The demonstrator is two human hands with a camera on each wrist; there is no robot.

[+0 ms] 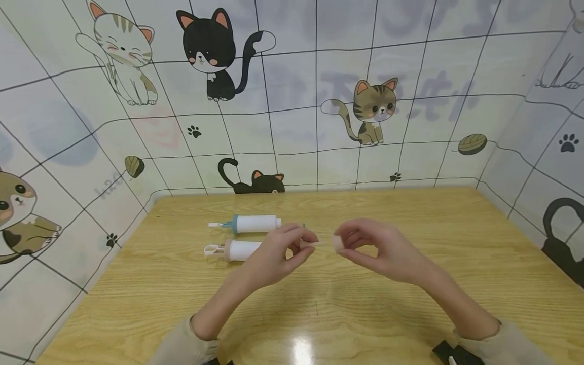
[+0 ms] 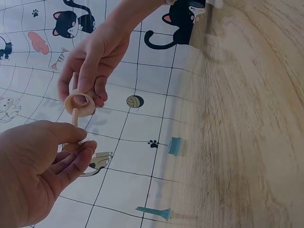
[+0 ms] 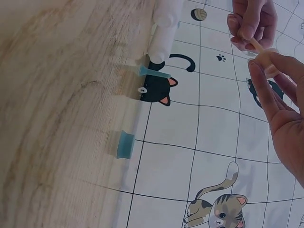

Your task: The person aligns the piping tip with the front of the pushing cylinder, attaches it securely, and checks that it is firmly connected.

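Note:
My left hand (image 1: 278, 256) pinches a small beige piece with a thin stem (image 2: 75, 118) between thumb and fingers. Opposite it, my right hand (image 1: 388, 248) grips a short beige ring-shaped piece (image 1: 338, 243) by its sides. The ring's round opening faces the left hand in the left wrist view. A narrow gap separates the two pieces in the head view. Past the hands on the table, a teal spool-shaped piece (image 3: 126, 145) and a teal stem with a flared base (image 3: 154, 72) stand apart; the hands mostly hide them from the head view.
Left of the hands lie two white tubes: one with a teal end (image 1: 256, 223), the other with a beige end (image 1: 242, 250), partly behind the left hand. A cat-patterned wall covering (image 1: 292, 101) encloses the wooden table (image 1: 292, 314) at the back and sides.

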